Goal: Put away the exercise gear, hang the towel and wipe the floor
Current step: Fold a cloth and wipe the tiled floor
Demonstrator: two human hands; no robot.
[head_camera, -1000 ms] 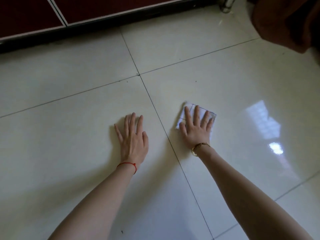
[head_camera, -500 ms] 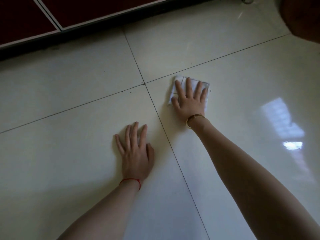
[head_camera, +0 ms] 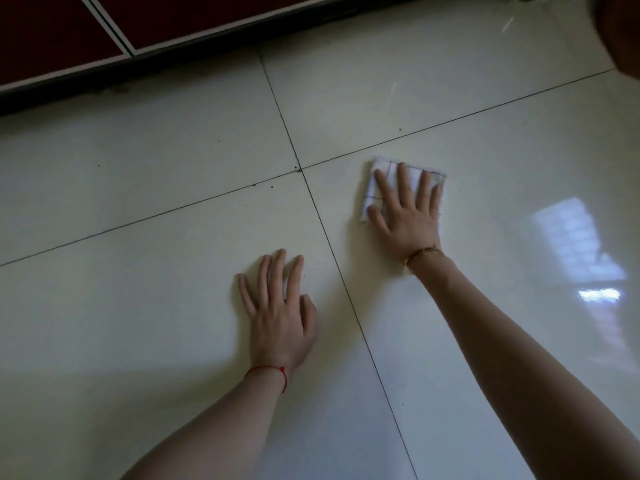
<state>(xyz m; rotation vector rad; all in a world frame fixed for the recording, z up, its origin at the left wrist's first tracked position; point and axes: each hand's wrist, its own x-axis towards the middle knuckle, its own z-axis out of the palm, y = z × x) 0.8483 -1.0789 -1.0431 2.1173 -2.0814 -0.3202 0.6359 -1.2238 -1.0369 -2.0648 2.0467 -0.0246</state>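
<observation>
We look down on a glossy pale tiled floor, its dark grout lines crossing just left of the far hand, with small dark specks scattered near that crossing. A bright window reflection shines on the tile at the right. Along the top edge runs a dark red cabinet front with pale trim, and a black gap lies under it where it meets the floor.

Our right hand reaches forward with the arm nearly straight and lies flat on a folded white cloth with thin dark lines; its grip is spread, fingers straight and fanned, pressing the cloth onto the tile. The cloth sits on the tile just right of the grout crossing, its far and left edges showing past the fingers. A gold bracelet circles that wrist.

Our left hand rests palm down on the bare tile nearer to us, left of the long grout line, grip spread and holding nothing. A red string rings its wrist.

A blurred dark reddish shape fills the top right corner; we cannot tell what it is.
</observation>
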